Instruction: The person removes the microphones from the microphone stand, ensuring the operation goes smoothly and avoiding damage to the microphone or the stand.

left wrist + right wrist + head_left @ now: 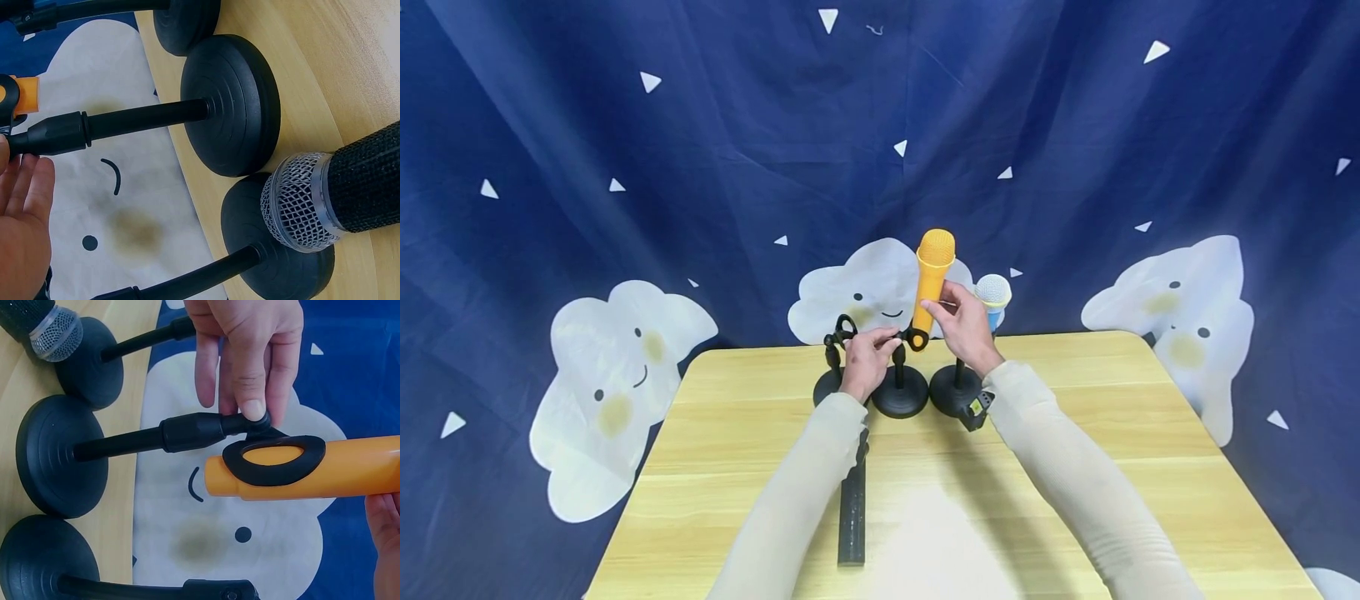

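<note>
An orange microphone (934, 271) stands upright, its lower end inside the ring-shaped clip (275, 477) of the middle black stand (900, 392). My right hand (966, 325) grips this microphone by its handle, below the mesh head. At the top of the same stand my left hand (867, 360) pinches the joint under the clip, thumb on one side and fingers on the other. In the right wrist view the left hand (250, 350) shows with its thumb right at that joint, while only the fingers of the right hand (385, 531) appear at the edge.
A blue microphone with a white mesh head (993, 292) is on the right stand (955, 390). The left stand (827, 385) carries a bare clip (846, 327). On the wooden table (760, 500) lies a black microphone (852, 517) with a silver mesh head (297, 203). A dark blue curtain hangs behind.
</note>
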A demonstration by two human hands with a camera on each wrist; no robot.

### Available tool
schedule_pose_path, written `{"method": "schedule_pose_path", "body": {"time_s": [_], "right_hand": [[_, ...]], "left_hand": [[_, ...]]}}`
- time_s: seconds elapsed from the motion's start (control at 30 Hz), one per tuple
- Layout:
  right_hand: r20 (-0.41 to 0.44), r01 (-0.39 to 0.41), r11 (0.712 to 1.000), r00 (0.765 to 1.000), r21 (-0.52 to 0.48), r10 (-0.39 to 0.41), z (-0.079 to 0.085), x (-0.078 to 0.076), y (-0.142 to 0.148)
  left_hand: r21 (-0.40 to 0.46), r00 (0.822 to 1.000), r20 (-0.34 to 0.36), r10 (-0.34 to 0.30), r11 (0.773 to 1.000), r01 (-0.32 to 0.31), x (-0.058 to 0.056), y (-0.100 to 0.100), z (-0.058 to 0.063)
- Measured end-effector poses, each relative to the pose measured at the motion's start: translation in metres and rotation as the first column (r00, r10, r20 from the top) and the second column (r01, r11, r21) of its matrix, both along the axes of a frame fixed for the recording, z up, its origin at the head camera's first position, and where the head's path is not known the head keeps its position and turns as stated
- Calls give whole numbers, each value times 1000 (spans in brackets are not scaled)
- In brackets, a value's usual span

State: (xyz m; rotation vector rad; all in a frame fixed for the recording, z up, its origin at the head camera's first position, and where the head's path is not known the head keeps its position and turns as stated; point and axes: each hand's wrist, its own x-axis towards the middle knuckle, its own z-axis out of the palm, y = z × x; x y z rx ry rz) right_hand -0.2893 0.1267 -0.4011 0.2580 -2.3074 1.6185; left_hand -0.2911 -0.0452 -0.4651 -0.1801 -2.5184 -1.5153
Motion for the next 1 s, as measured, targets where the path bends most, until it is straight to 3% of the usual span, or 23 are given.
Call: {"method": "schedule_pose_path", "body": {"time_s": [1.0], "right_hand": [[-35,-10,1000,999,-9,10,3,-3,0]], "left_hand": [[9,1000,-5,2,1000,-2,-1,-1,-2]]}}
